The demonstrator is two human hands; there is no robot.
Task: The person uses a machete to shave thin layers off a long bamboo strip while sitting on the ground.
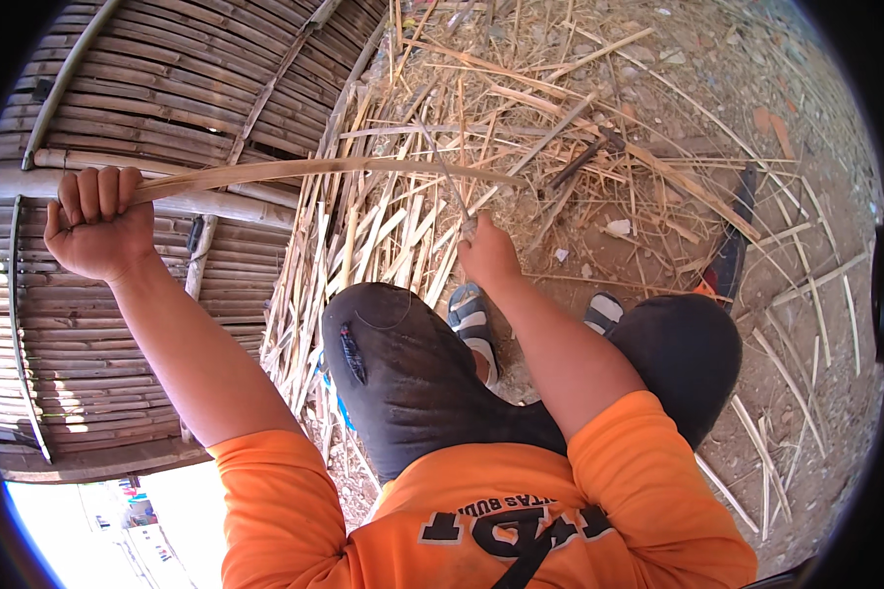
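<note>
My left hand (pixel 103 221), raised at the far left, is closed in a fist around one end of a long, flat bamboo strip (pixel 295 169). The strip runs to the right across the view, bowing slightly, and its far end hangs above the scattered pieces. Lower and near the middle, my right hand (pixel 488 252) grips a thin, grey, knife-like tool (pixel 448 177). Its narrow length points up and left and crosses the strip; whether the two touch, I cannot tell. The handle is mostly hidden inside my fingers.
A bamboo slat wall (pixel 196 88) stands on the left. Beside it lies a heap of split bamboo strips (pixel 393 231). More shavings cover the dirt ground (pixel 648 216). A long dark object (pixel 744 211) lies right of my bent knees (pixel 683 358). My sandals (pixel 471 319) rest on the ground.
</note>
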